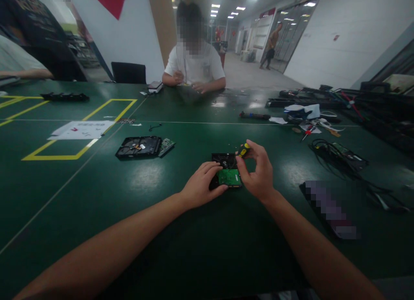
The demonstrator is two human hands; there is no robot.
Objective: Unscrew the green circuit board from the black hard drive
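A hard drive (224, 159) with a green circuit board (229, 178) lies on the table in front of me. My left hand (203, 182) is closed on its left side, fingers over the top edge and thumb along the near edge. In my right hand (258, 170) is a short yellow and black screwdriver (243, 150), pinched between thumb and fingers at the drive's upper right. The screwdriver's tip is hidden or too small to make out. Further left rests another hard drive (139, 147), with a loose circuit board (167, 147) against its right side.
A white paper sheet (82, 130) lies within yellow tape at left. To the right are a dark, partly blurred phone-like slab (330, 209), black cables (326, 151), a red-handled screwdriver (308, 132) and dark parts (300, 102). Across the green table (181, 248) sits a person (196, 63).
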